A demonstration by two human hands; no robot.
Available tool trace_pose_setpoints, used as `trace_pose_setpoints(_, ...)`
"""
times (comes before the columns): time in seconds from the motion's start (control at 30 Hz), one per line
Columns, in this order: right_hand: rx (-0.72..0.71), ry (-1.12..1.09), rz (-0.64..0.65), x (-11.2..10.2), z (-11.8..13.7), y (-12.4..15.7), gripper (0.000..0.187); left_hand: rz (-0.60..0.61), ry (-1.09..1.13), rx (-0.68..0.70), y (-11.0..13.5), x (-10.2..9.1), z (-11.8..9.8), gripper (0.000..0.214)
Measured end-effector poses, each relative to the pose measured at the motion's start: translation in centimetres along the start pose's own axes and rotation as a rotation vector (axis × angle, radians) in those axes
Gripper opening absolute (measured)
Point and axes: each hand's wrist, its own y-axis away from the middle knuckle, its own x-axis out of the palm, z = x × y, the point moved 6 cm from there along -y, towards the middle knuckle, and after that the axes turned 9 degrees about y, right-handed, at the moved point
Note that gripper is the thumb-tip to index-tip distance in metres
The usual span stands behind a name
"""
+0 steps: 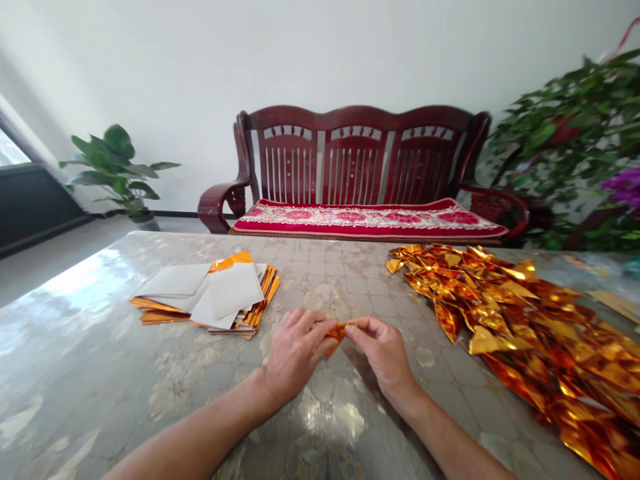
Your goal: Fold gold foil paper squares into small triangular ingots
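My left hand [296,348] and my right hand [381,351] meet over the middle of the table, both pinched closed on one small piece of gold foil paper [339,331] held between their fingertips. The paper is mostly hidden by my fingers. A stack of flat gold foil sheets [215,297], white backs up on top, lies to the left of my hands. A large heap of folded gold foil pieces [520,320] spreads over the table's right side.
The glossy patterned table [100,373] fills the foreground. Behind it stands a dark red wooden bench [360,160] with a floral cushion. A potted plant [117,170] is at the back left, and leafy plants [575,147] at the right.
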Motion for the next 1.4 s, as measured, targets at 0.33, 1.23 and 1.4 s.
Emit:
trace_pose_setpoints(0.33, -0.012, 0.081, 0.031, 0.8, 0.5, 0.4, 0.023, -0.003, 0.274, -0.234, -0.3, 1.4, 1.6, 0.011)
trace_pose_setpoints(1.23, -0.314, 0.268, -0.044, 0.2, 3.2, 1.1, 0.013, 0.004, 0.612, -0.398, 0.5, 2.1, 1.5, 0.027)
trace_pose_setpoints(1.4, -0.428, 0.313, -0.073, 0.1, 3.5, 1.3, 0.010, 0.008, 0.642, -0.427, 0.5, 2.4, 1.1, 0.028)
